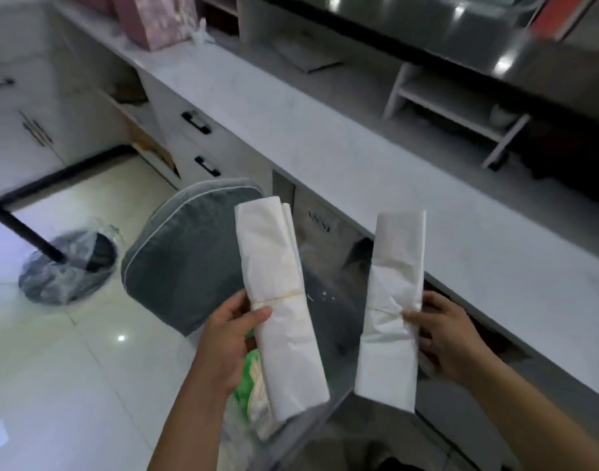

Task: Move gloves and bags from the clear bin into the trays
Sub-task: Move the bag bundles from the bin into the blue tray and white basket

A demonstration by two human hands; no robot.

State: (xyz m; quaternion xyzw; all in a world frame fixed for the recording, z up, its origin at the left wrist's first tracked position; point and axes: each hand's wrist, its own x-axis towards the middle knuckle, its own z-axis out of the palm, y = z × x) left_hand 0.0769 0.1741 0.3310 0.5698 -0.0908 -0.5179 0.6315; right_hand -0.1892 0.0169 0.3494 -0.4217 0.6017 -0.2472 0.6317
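My left hand (pixel 230 338) grips a long white bundle of folded bags (pixel 277 294), tied round the middle with a rubber band, held upright and tilted left. In my right hand (pixel 444 338) is a second white bundle of bags (pixel 393 300), also banded, held upright beside the first. Both bundles hang above the clear bin (pixel 328 379), whose transparent walls show below them. Inside the bin lies a green and white packet (pixel 254 382), partly hidden by my left hand and bundle. No trays are visible.
A long white counter (pixel 325 130) runs diagonally on the right, with a small white shelf rack (pixel 454 107) on it. A grey cushioned chair (pixel 196 253) stands by the bin. A lined waste basket (pixel 67 266) with a black pole sits on the tiled floor.
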